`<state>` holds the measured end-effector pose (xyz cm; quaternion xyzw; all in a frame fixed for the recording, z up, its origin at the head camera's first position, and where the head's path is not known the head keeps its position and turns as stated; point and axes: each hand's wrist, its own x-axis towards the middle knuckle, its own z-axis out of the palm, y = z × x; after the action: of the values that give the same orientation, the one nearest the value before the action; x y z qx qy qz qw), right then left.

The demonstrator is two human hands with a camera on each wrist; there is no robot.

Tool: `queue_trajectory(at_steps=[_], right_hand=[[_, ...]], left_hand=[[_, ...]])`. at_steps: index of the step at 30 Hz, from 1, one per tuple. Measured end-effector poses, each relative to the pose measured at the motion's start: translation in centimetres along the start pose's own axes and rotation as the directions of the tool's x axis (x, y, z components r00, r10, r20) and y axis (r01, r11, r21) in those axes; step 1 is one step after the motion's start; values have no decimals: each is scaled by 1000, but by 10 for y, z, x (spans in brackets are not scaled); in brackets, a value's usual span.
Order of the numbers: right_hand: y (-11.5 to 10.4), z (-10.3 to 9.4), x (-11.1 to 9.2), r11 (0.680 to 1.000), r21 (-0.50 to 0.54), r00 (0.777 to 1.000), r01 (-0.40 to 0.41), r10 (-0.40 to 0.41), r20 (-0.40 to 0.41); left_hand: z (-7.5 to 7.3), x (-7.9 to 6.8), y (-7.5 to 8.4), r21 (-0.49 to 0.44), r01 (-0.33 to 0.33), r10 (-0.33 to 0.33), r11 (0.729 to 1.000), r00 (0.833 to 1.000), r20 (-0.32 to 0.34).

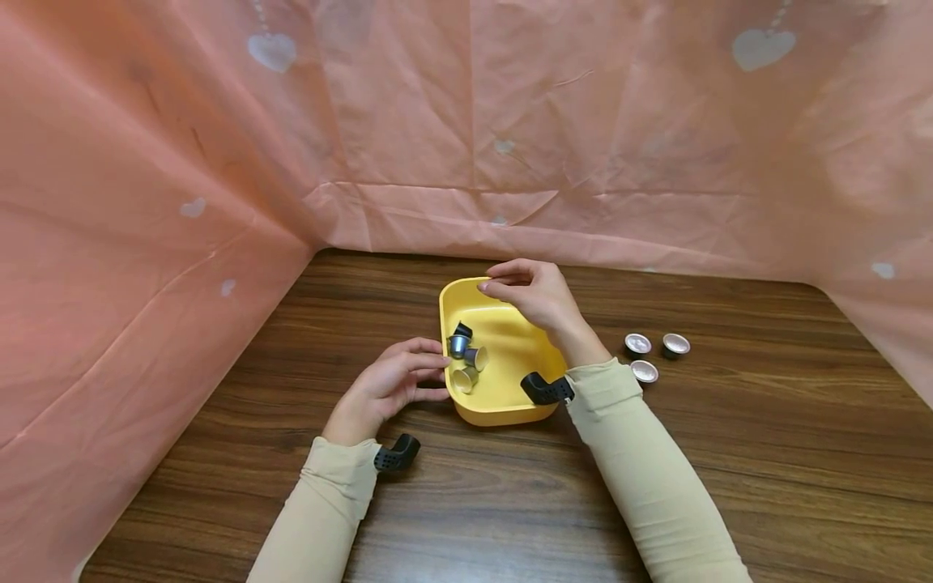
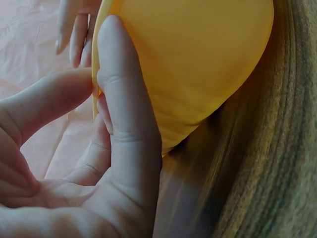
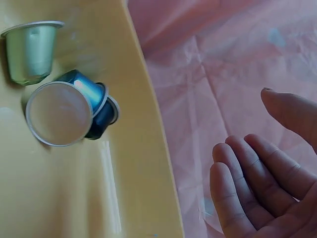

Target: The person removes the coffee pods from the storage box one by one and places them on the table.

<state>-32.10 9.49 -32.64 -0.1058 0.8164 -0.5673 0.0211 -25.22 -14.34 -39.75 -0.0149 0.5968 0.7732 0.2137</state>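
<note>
Across a yellow plastic tub, its left rim is pinched between the thumb and fingers of my left hand. The left wrist view shows the thumb along the outer wall and a fingertip at the rim. My right hand hovers over the tub's far right side, holding nothing. Its fingers are loosely extended and apart from the thumb. Inside the tub, against the left side, coffee capsules lie bunched: a blue one, a black one, a purple one and a pale gold one.
Three more coffee capsules stand lid-up on the wood-grain table, right of the tub: one at the left, one farther right and one nearer, partly behind the right sleeve. Pink fabric walls the back and sides.
</note>
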Motion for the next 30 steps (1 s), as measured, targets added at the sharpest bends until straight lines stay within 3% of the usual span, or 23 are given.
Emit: queue_trajectory(at_steps=[22, 30], right_hand=[[9, 21, 18, 972, -233, 999, -37, 40, 10], [13, 27, 23, 930, -365, 998, -29, 45, 35]], left_hand=[[5, 2, -1, -3, -2, 2, 1000, 1000, 9], [5, 2, 1, -10, 1, -1, 1000, 1000, 0]])
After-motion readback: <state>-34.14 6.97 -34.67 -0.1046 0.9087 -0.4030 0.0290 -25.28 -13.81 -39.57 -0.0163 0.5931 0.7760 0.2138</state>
